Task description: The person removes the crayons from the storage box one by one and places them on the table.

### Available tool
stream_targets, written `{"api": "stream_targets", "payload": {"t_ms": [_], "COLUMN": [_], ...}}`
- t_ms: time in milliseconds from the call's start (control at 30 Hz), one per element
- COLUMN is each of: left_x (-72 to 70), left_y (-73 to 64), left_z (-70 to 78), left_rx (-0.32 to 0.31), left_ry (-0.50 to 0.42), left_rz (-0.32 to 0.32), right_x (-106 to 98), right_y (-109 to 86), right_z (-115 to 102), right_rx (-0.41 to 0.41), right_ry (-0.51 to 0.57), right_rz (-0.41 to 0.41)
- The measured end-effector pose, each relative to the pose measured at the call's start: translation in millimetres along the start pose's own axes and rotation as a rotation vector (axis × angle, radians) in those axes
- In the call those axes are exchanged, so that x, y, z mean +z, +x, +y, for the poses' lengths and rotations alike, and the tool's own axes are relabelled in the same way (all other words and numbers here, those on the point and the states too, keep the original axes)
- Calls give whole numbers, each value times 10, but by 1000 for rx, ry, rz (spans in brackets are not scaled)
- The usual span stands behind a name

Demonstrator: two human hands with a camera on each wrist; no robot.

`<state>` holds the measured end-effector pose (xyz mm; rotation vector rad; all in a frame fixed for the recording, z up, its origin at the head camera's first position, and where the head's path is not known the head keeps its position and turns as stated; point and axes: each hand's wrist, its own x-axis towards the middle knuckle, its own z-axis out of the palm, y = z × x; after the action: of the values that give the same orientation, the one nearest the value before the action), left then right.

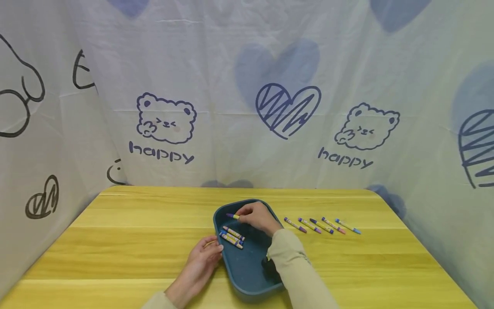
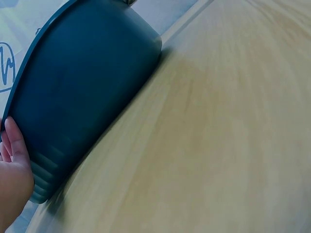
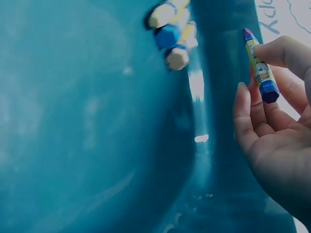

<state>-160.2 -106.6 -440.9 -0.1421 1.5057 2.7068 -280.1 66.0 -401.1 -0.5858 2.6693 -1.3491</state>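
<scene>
A purple crayon [image 3: 261, 70] with a yellow wrapper is pinched between the thumb and fingers of my right hand [image 1: 255, 216], above the far part of a dark teal plastic bin [image 1: 251, 270]. Inside the bin, against its left side, several crayons [image 1: 232, 240] with tan and blue tips lie close together. My left hand [image 1: 202, 262] holds the bin's left rim, its thumb at the edge and its fingers along the outer wall [image 2: 82, 82]. My right forearm hides part of the bin's right side.
To the right of the bin, several crayons [image 1: 322, 225] lie in a slanted row on the wooden table [image 1: 135, 240]. A pale cloth [image 1: 231, 141] printed with hearts and bears hangs behind the table and along its sides.
</scene>
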Motion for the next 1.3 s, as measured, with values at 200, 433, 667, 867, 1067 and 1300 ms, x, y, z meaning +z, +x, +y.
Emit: {"api": "stream_targets", "payload": {"t_ms": [200, 433, 667, 867, 1067, 1300], "left_x": [-13, 3, 3, -9, -18, -16], "left_y": [-1, -5, -11, -11, -7, -3], "left_z": [15, -11, 2, 21, 18, 13], "left_rx": [0, -1, 1, 0, -5, 0], "left_ry": [-9, -16, -11, -13, -7, -6], "left_rz": [-9, -18, -8, -3, -3, -12], "right_x": [-77, -279, -633, -876, -1021, -1128], "right_y": [-14, -34, -10, -63, -152, -264], "right_z": [-68, -96, -128, -86, 6, 97], "right_rx": [-22, -13, 46, 69, 68, 30], "right_ry": [62, 144, 94, 30, -31, -57], "right_rz": [-36, -22, 12, 20, 20, 35]}}
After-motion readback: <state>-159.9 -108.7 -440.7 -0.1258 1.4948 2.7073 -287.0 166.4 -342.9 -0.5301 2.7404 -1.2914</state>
